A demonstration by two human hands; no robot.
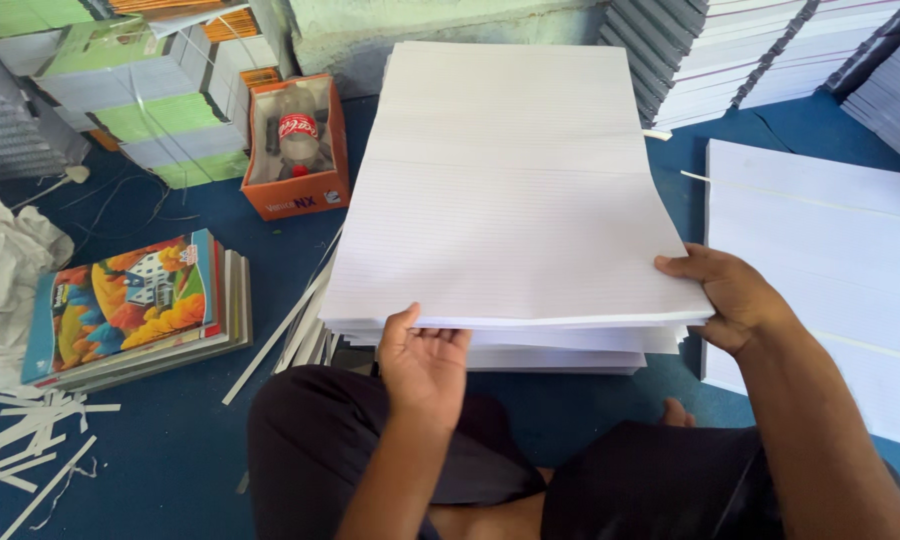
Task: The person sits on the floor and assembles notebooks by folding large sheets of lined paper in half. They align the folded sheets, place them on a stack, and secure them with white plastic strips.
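Head view: person seated on a blue floor [180,440], legs crossed, dark shorts. Big stack of ruled white sheets [510,190] lies on the floor straight ahead of the knees. Left hand [425,360] is at the stack's near edge, palm up, thumb on top of the upper bundle, fingers [450,340] curled under it, so closed on a batch of sheets lifted a little off the rest. Right hand [735,295] grips the stack's near right corner, thumb on top, fingers tucked below, also closed on the same batch. Upper bundle sits slightly skewed over the lower sheets.

Right of the stack, just beside it: second flat pile of white sheets [830,260], not touched. Left of the stack, near its far corner: orange cardboard box [295,150] with a plastic bottle [298,130] lying in it. Further left of the stack: pile of notebooks with colourful picture covers [130,300]. Paper strips [30,430], trimmed offcuts, scattered on the floor left of the stack, a few long ones leaning by its left edge. Behind the stack: banded bundles of paper [130,100] at far left, grey-edged stacks [750,50] at far right.
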